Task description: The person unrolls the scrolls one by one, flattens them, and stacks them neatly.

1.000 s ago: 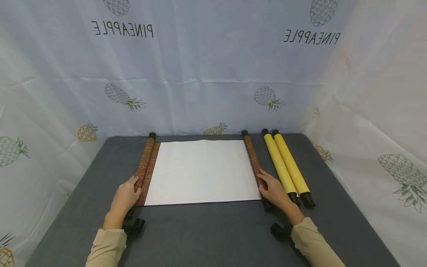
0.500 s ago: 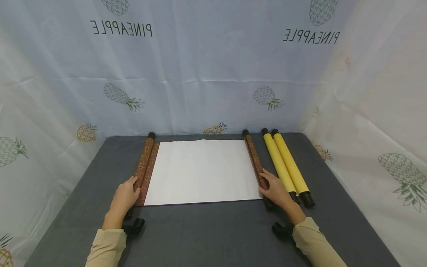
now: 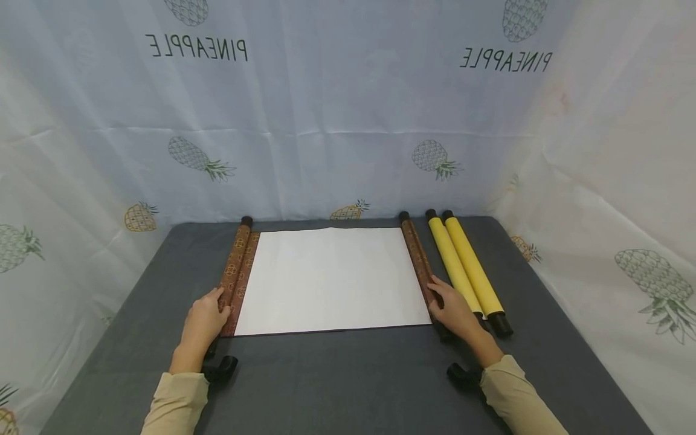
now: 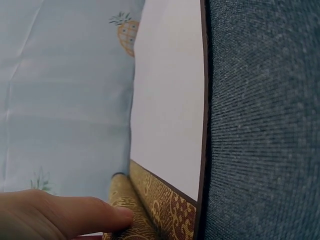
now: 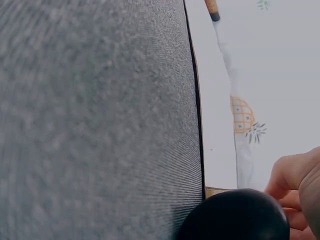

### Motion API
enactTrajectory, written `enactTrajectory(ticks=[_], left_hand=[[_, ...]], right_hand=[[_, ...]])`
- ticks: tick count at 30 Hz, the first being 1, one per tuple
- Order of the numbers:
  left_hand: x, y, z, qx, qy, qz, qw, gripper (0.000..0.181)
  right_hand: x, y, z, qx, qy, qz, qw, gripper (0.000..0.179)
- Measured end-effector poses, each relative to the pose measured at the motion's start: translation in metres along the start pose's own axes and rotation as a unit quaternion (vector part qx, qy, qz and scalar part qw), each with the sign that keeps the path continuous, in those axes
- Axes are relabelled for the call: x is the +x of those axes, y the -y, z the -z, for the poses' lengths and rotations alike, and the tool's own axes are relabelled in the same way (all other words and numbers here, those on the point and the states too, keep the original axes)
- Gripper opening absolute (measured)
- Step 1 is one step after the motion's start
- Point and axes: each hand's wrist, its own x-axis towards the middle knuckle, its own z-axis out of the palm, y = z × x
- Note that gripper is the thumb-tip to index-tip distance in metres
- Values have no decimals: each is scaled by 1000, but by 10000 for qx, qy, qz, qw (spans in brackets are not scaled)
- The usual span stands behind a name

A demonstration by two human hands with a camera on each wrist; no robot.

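A hanging scroll lies spread on the dark grey table, its white paper (image 3: 331, 278) flat between two brown, gold-patterned rollers. My left hand (image 3: 203, 317) holds the left roller (image 3: 235, 254) near its front end; in the left wrist view one digit (image 4: 95, 216) lies over the patterned cloth. At the other side my right hand (image 3: 452, 308) grips the right roller (image 3: 415, 248) near its front end, fingertips over the top. In the right wrist view the roller's black end knob (image 5: 235, 217) looms large and covers part of this hand.
Two yellow rolled scrolls with black ends, one nearer (image 3: 455, 260) and one farther right (image 3: 475, 266), lie just right of my right hand. A pineapple-print curtain (image 3: 331, 109) hangs behind and beside the table (image 3: 326, 386). Black wrist mounts (image 3: 220, 368) stick out below both hands.
My right hand has moved slightly right with the right roller, closer to the yellow scrolls, and a brown strip now shows beside that roller. My left hand stays on its roller.
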Motion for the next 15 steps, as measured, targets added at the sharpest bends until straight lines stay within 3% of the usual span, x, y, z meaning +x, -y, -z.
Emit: enactTrajectory(ticks=[9, 15], left_hand=[[2, 0, -2, -10, -174, 39, 9998, 52], [3, 0, -2, -49, -195, 121, 9997, 52]], right_hand=[[-1, -3, 1, -276, -26, -198, 9994, 53], [-2, -7, 4, -247, -141, -188, 9994, 51]])
